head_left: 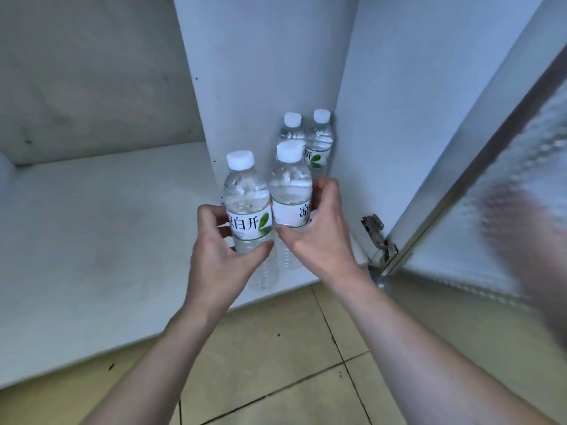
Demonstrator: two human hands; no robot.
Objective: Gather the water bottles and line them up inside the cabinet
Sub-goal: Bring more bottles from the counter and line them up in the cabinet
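Two clear water bottles with white caps and white-green labels are in my hands at the front of the white cabinet's right compartment. My left hand (224,253) grips the left bottle (247,207) around its label. My right hand (319,231) grips the right bottle (290,191), just beside the first. Both bottles are upright and nearly touching each other. Behind them two more bottles stand side by side at the back right corner of the compartment: the back left bottle (292,127) and the back right bottle (320,139).
A white divider panel (196,87) separates this compartment from the wide left one with its white floor (92,234). The frosted glass door (497,185) stands open at right, with a metal hinge (376,233) at its foot. Beige floor tiles (276,363) lie below.
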